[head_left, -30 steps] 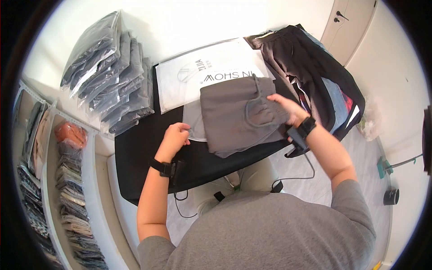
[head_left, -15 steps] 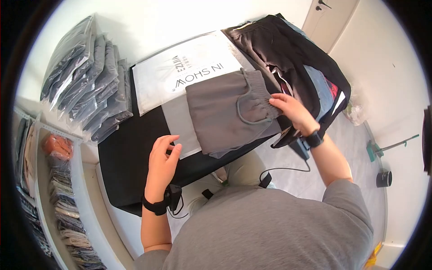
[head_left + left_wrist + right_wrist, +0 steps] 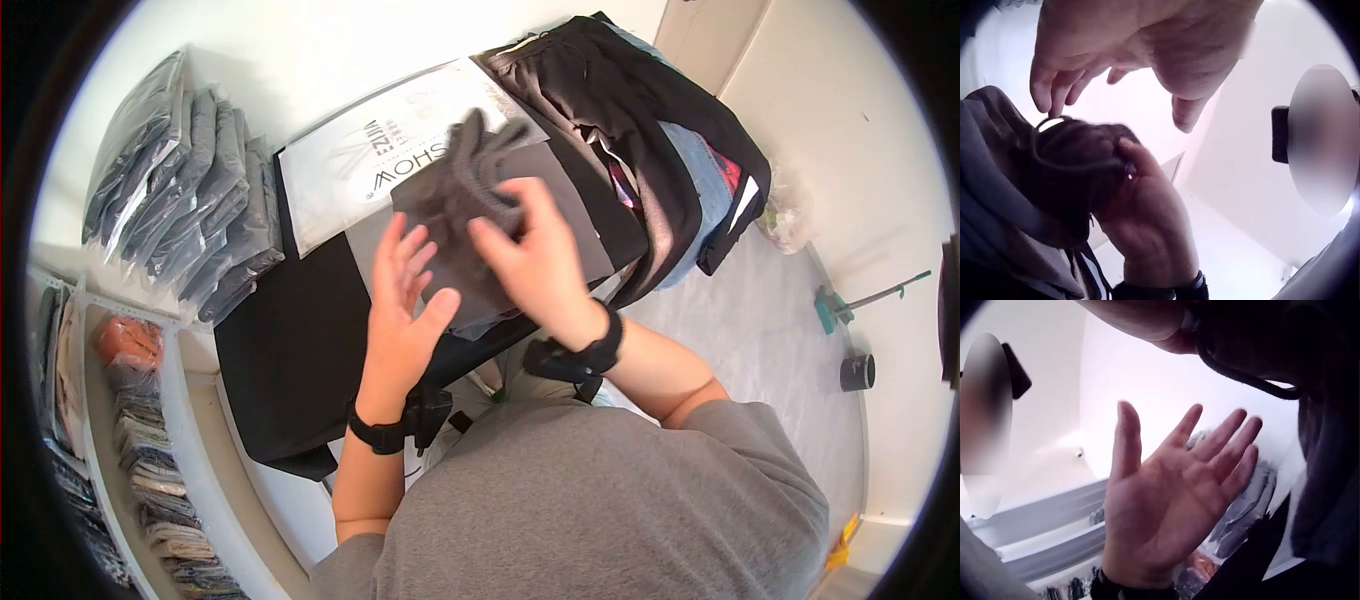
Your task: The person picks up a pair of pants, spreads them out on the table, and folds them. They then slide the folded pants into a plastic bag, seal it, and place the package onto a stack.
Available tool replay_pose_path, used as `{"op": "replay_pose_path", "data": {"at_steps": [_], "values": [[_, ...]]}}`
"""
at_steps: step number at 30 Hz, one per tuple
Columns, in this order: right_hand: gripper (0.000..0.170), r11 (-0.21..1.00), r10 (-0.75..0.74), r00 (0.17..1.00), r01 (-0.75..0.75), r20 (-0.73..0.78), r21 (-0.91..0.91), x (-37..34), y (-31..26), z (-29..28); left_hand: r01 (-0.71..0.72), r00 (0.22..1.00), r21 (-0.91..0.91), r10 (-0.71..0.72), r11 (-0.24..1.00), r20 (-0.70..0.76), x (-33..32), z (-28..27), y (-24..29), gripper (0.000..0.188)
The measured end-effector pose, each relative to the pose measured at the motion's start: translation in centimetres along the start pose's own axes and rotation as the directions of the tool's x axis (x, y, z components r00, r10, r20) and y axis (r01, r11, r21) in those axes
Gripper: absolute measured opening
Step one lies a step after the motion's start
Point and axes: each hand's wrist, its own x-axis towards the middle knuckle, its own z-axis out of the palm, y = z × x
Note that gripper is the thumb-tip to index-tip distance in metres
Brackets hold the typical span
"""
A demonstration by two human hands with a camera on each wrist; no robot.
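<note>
Dark grey trousers with a drawstring are bunched up at the waistband over the table, blurred in the head view. My right hand grips the waistband between thumb and fingers; the left wrist view shows this right hand on the dark cloth. My left hand is beside the trousers' left edge, fingers spread; the right wrist view shows its palm facing the camera, holding nothing. Beneath the trousers lies a flat grey piece, its kind unclear.
A white printed bag lies at the back of the black table. Bagged grey garments are stacked at the left. Black trousers and other clothes hang over the right end. Shelves of folded clothes stand at far left.
My right hand has moved left with the waistband, lifting and bunching it. My left hand has risen toward the trousers, fingers spread. The head view has shifted.
</note>
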Motion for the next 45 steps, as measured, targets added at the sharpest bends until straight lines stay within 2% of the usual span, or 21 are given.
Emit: {"op": "replay_pose_path", "data": {"at_steps": [2,5,8,11,13,15,16,17,19,21,24,25,26,28,29,34,37,41,43,44,45], "values": [[0.035,0.984,-0.179,0.971,0.177,0.157,0.027,-0.8,-1.7,2.8,-0.058,0.994,0.024,0.060,0.998,-0.086,-1.0,-1.0,0.9,0.077],[0.041,0.760,-0.647,0.687,0.611,0.330,0.219,-2.2,-1.3,7.7,-0.130,0.853,0.108,0.166,0.986,-0.495,-2.3,-3.1,0.4,0.069],[0.045,0.717,-0.692,0.533,0.585,0.487,0.378,-3.5,-1.4,8.1,-0.063,0.699,-0.178,-0.084,0.982,-0.710,-4.2,-7.2,1.4,0.045],[0.057,0.742,-0.592,0.529,0.652,0.608,0.155,-3.0,2.0,7.0,0.016,0.551,-0.243,-0.212,0.970,-0.807,-8.2,-11.9,-3.1,0.049],[0.060,0.743,-0.365,0.688,0.621,0.627,-0.248,-2.7,3.1,5.7,0.106,0.453,-0.265,-0.284,0.958,-0.845,-9.5,-12.5,-4.1,0.052],[0.062,0.577,-0.211,0.826,0.536,0.522,-0.616,-3.6,5.2,5.6,0.155,0.371,0.001,-0.058,0.988,-0.927,-9.6,-11.1,-4.2,0.057],[0.064,0.596,-0.274,0.822,0.552,0.499,-0.583,-3.6,6.3,5.7,0.330,0.345,0.322,0.204,0.887,-0.916,-9.1,-10.1,-4.0,0.051],[0.064,0.595,-0.271,0.817,0.557,0.508,-0.579,-3.8,6.8,5.8,0.337,0.338,0.317,0.200,0.887,-0.920,-9.0,-10.1,-3.3,0.051],[0.061,0.612,-0.284,0.831,0.542,0.479,-0.576,-3.8,7.3,6.1,0.203,0.746,0.928,0.565,0.313,-0.354,-8.6,-10.4,-2.2,0.038],[0.054,0.573,-0.303,0.820,0.565,0.486,-0.594,-3.6,6.3,5.9,0.133,0.938,0.924,0.255,0.358,-0.234,-8.3,-10.4,-2.7,0.028],[0.043,0.663,-0.206,0.798,0.540,0.567,-0.519,-1.9,5.3,4.7,0.192,0.962,0.905,0.111,0.380,-0.251,-7.6,-9.6,-4.1,0.032],[0.038,0.774,-0.107,0.759,0.469,0.643,-0.425,-0.7,5.5,4.1,0.214,0.972,0.943,0.044,0.253,-0.232,-7.5,-9.5,-4.4,0.034],[0.029,0.799,-0.283,0.764,0.522,0.579,-0.299,0.6,6.2,3.5,0.222,0.975,0.967,-0.025,0.125,-0.221,-7.5,-9.4,-4.7,0.036],[0.036,0.939,-0.089,0.845,0.247,0.527,-0.238,3.0,3.4,0.3,0.227,0.974,0.967,-0.037,0.119,-0.224,-7.4,-9.3,-4.8,0.036],[0.043,0.937,-0.155,0.816,0.300,0.558,-0.178,4.8,4.4,-1.6,0.234,0.972,0.966,-0.044,0.108,-0.230,-7.4,-9.3,-4.9,0.037],[0.044,0.947,0.157,0.891,-0.259,0.426,0.192,9.3,2.7,-14.9,0.250,0.967,0.967,-0.062,0.050,-0.246,-7.1,-8.9,-4.7,0.038],[0.049,0.953,0.065,0.916,-0.174,0.395,0.248,11.2,7.1,-23.5,0.240,0.970,0.970,-0.036,0.038,-0.239,-7.1,-8.9,-4.9,0.038],[0.049,0.947,0.288,0.954,-0.296,-0.079,-0.122,10.7,13.5,-30.4,0.244,0.969,0.969,-0.038,0.033,-0.243,-7.1,-9.0,-5.2,0.039],[0.044,0.907,0.075,0.987,-0.126,-0.140,-0.401,9.0,13.2,-29.0,0.238,0.971,0.971,-0.037,0.038,-0.237,-7.2,-9.0,-5.4,0.038],[0.042,0.836,0.200,0.968,-0.249,-0.151,-0.489,7.5,10.2,-26.0,0.243,0.970,0.970,-0.039,0.030,-0.242,-7.2,-9.0,-5.4,0.038],[0.039,0.845,-0.159,0.986,0.161,0.049,-0.510,6.3,9.9,-23.6,0.246,0.969,0.969,-0.041,0.020,-0.245,-7.2,-9.0,-5.4,0.038]]}}
